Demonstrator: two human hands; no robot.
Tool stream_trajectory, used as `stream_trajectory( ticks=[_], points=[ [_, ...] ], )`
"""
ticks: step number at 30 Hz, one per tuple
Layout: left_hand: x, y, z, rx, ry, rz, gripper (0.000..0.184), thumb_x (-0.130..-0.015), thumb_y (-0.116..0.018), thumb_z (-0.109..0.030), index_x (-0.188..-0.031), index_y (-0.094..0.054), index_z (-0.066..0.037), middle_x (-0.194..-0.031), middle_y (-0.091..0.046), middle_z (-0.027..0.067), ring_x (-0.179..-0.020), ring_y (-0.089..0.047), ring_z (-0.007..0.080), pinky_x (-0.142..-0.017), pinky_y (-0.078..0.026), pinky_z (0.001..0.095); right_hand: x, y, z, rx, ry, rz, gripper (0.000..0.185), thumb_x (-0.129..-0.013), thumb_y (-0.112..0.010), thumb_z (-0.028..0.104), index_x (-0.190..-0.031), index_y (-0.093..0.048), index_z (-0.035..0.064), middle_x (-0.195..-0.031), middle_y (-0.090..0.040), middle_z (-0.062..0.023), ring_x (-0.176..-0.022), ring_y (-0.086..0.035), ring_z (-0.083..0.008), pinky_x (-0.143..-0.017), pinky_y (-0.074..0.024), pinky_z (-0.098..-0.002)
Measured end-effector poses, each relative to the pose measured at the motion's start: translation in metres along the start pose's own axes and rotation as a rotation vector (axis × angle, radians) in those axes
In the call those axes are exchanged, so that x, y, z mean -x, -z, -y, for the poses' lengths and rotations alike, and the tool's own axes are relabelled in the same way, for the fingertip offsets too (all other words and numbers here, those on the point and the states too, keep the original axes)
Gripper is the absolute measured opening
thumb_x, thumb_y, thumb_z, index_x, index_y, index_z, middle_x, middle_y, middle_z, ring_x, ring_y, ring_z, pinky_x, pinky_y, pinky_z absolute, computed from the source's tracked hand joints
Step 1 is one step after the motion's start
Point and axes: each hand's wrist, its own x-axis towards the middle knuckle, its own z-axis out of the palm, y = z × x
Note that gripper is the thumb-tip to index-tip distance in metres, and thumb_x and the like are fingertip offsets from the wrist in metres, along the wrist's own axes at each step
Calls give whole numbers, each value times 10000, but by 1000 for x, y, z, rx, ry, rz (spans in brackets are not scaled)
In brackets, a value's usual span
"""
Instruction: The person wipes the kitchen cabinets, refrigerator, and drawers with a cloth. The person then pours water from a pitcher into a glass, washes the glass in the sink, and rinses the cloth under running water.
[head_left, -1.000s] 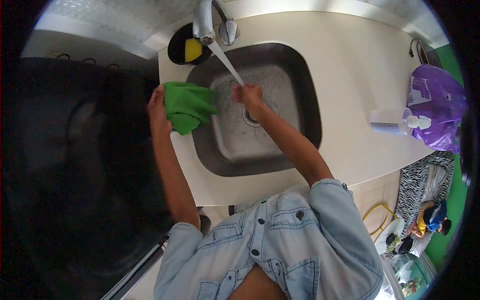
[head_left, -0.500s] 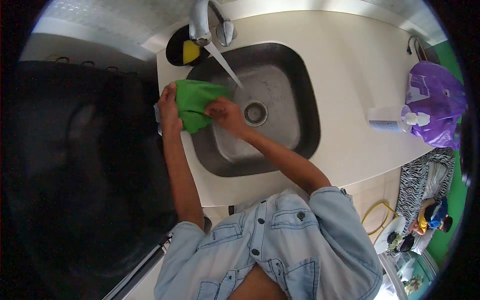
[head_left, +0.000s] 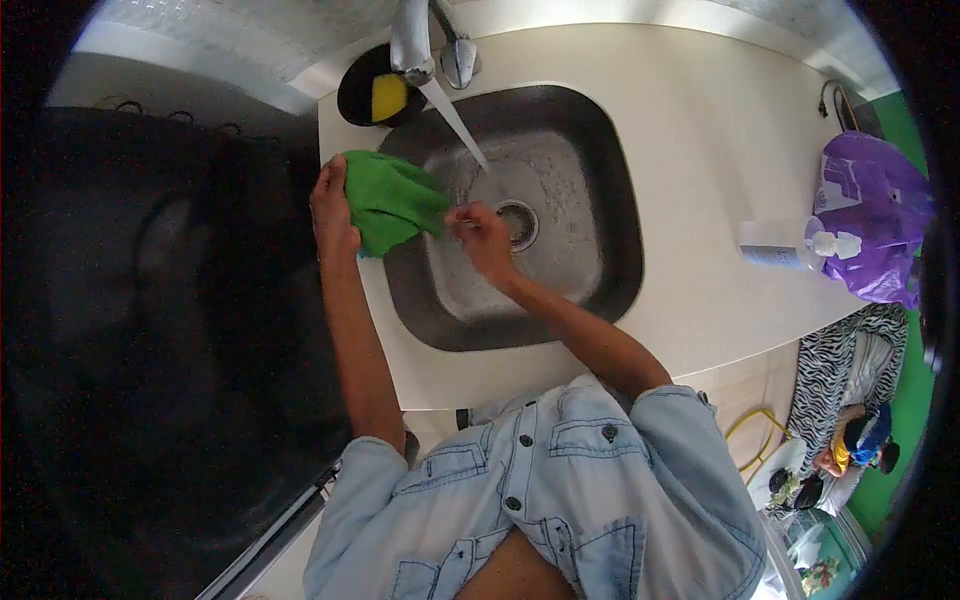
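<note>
My left hand (head_left: 335, 212) is closed around the left side of a green cloth (head_left: 390, 205), over the sink's left rim. At the cloth's right edge, my right hand (head_left: 485, 240) has its fingers pinched together on a corner, above the basin and beside the drain (head_left: 520, 225). Between the two hands the cloth hangs spread and wrinkled. Water runs from the faucet (head_left: 412, 50) in a slanted stream (head_left: 455, 125) into the dark sink (head_left: 625, 220), to the right of the cloth. What lies behind the cloth is hidden.
A black bowl (head_left: 352, 85) with a yellow sponge (head_left: 388, 97) stands behind the sink's left corner. On the right of the pale counter (head_left: 690, 180) are a clear pump bottle (head_left: 775, 245) and a purple plastic bag (head_left: 870, 200). A dark surface (head_left: 170, 350) fills the left.
My right hand has moved right, drawing the cloth's edge out over the basin. My left hand keeps its hold, slightly farther left and up. The water keeps running.
</note>
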Motion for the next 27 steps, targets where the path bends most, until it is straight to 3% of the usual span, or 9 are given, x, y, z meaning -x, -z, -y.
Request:
stream_trajectory(
  ticks=[4, 7, 13, 16, 18, 20, 22, 25, 27],
  points=[
    [2, -3, -2, -16, -31, -11, 282, -870, -527, -299, -964, -555, -35, -855, -580, 41, -753, -565, 142, -672, -470, 277, -1, -25, 24, 279, 241, 193, 183, -733, -655, 48, -906, -596, 50, -862, -581, -77, -729, -598, -182, -583, -503, -257],
    [9, -10, -7, 8, -19, -18, 273, -872, -524, -296, -947, -554, -35, -850, -580, 41, -754, -565, 137, -668, -471, 276, -2, -36, 20, 360, 291, 155, 230, -696, -685, 40, -908, -597, 49, -872, -578, -96, -696, -594, -197, -539, -497, -278],
    [13, -15, -12, -24, -16, -26, 261, -879, -512, -283, -952, -554, -36, -856, -580, 40, -781, -561, 132, -683, -467, 275, -9, -41, 12, 368, 415, 170, 157, -760, -611, 19, -909, -563, 41, -848, -580, -75, -662, -571, -173, -520, -461, -288],
    [6, -11, -6, -4, -26, -23, 277, -873, -522, -295, -961, -553, -35, -861, -580, 42, -781, -562, 134, -689, -468, 280, 0, -18, -17, -1, -183, 96, 119, -800, -558, 35, -917, -548, 51, -836, -581, -61, -685, -563, -139, -532, -460, -283],
    [2, -5, -5, 13, -45, -1, 293, -865, -532, -306, -967, -552, -32, -864, -581, 45, -774, -564, 141, -685, -470, 289, 4, 24, -56, 156, -419, -89, 92, -805, -554, 83, -889, -568, 47, -790, -597, -57, -685, -560, -122, -547, -465, -292],
    [0, -5, -8, 17, -54, -1, 307, -859, -541, -314, -974, -551, -29, -868, -581, 47, -768, -566, 146, -682, -473, 295, -2, 71, -128, 600, -370, -334, 110, -799, -546, 113, -814, -584, 11, -739, -612, -116, -635, -576, -165, -562, -465, -314],
    [4, -8, -15, 7, -52, -31, 318, -853, -548, -319, -980, -549, -27, -873, -581, 48, -763, -568, 151, -679, -474, 299, -22, 78, -54, 650, -474, -332, 143, -771, -542, 106, -752, -592, -27, -716, -612, -188, -630, -604, -254, -587, -471, -349],
    [6, -14, -19, -13, -12, -54, 317, -854, -548, -314, -985, -548, -25, -879, -579, 48, -761, -566, 150, -678, -474, 300, -65, 76, -71, 1025, -350, -107, 143, -727, -555, 106, -757, -600, -26, -733, -594, -236, -688, -600, -335, -617, -471, -386],
    [2, -15, -12, 39, 6, -17, 308, -861, -538, -305, -988, -547, -26, -883, -578, 48, -764, -564, 145, -682, -472, 295, -90, 61, -45, 945, -258, 114, 171, -686, -583, 137, -777, -613, -5, -744, -599, -230, -714, -589, -371, -642, -468, -428]
  ],
)
